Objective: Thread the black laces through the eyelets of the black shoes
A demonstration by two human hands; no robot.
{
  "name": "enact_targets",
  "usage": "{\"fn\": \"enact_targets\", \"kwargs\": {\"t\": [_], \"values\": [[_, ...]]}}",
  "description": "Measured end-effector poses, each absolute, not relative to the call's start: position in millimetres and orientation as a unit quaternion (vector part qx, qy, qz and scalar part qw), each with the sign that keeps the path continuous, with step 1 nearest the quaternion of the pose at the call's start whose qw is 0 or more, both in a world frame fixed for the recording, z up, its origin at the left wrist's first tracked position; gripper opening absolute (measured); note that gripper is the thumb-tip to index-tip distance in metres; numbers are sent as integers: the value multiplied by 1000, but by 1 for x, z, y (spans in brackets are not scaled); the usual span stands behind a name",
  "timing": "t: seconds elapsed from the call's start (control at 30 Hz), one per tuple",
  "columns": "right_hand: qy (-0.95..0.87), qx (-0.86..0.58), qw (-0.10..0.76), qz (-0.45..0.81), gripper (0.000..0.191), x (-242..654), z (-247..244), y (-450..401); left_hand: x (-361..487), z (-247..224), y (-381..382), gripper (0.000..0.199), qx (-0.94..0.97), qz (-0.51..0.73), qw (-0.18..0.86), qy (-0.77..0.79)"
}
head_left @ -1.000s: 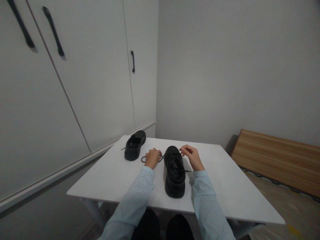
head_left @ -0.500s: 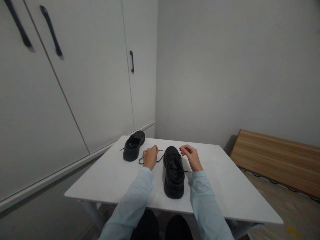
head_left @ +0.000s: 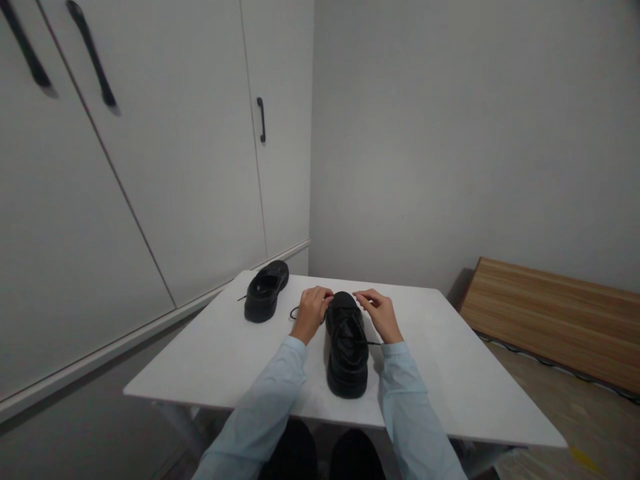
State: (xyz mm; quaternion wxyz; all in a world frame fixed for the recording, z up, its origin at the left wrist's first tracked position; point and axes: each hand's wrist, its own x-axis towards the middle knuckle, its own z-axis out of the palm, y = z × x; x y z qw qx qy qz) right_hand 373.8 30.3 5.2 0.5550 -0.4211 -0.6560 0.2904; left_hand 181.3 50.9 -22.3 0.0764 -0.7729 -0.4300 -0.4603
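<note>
A black lace-up shoe (head_left: 347,363) stands on the white table straight in front of me, its toe pointing away. My left hand (head_left: 311,313) is at the left of the toe, fingers closed in a pinch on the shoelace (head_left: 294,312), part of which loops out behind the hand. At the right of the toe is my right hand (head_left: 380,315), thumb and fingers bent and slightly apart, with nothing visible between them. Another lace end sticks out from the shoe's right side, below that hand. A second black shoe (head_left: 261,303) rests farther left.
The white table (head_left: 440,373) reaches to the wall corner. Tall white cabinets (head_left: 190,167) with dark handles rise along the left. A wood-grain board (head_left: 550,317) leans low against the wall at the right, with a dark cable at its lower edge.
My left hand has moved right and slightly forward with the lace, up to the shoe's toe. My right hand has shifted slightly left, its fingertips closer to the toe. Both shoes stay in place.
</note>
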Motion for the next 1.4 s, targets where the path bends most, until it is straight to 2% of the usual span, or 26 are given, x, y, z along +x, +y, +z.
{"fn": "enact_targets", "kwargs": {"t": [0.33,0.63,0.87,1.13,1.23,1.4], "values": [[-699,-418,502,292,23,369,3,32,191,-15,39,18,-811,-437,49,-386],[-702,-411,494,307,20,368,1,33,195,-14,37,18,-801,-458,29,-384],[-653,-393,553,335,21,370,3,34,196,-17,38,17,-775,-510,10,-373],[-558,-419,628,345,23,378,3,35,195,-16,37,11,-773,-496,13,-395],[-526,-441,627,367,22,383,-1,37,195,-17,37,10,-779,-483,9,-399],[-495,-483,578,434,17,388,-9,42,195,-20,38,10,-790,-465,2,-399]]}}
